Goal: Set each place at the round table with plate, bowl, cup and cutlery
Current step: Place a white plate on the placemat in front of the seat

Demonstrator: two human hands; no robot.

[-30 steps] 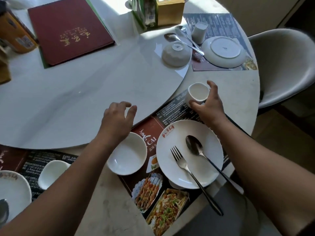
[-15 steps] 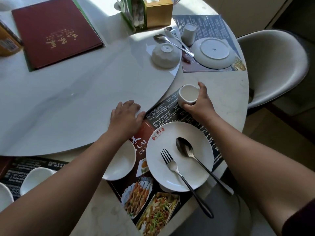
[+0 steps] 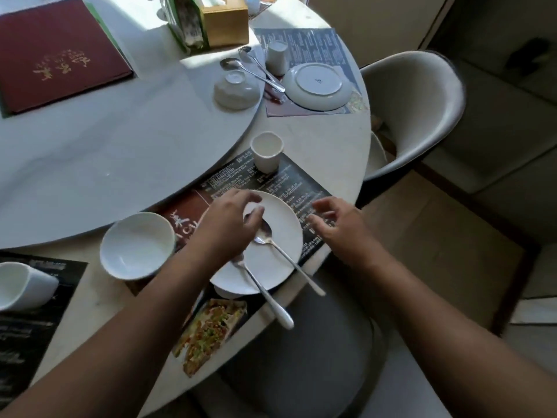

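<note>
On the printed placemat in front of me lies a white plate with a spoon and a fork on it, handles sticking out over the table edge. My left hand is over the plate's left side, fingers curled down at the spoon's bowl and hiding the fork's head; a grip does not show. My right hand hovers just right of the plate, fingers loose, holding nothing. A white cup stands upright beyond the plate. A white bowl sits left of it.
The far place has an upturned bowl, upturned plate, upturned cup and cutlery. A red menu and tissue box sit on the turntable. Another white dish is at left. Chairs ring the table.
My right hand let go of the cup, which now stands on the placemat, and drew back beside the plate. My left hand came off the turntable onto the plate's cutlery.
</note>
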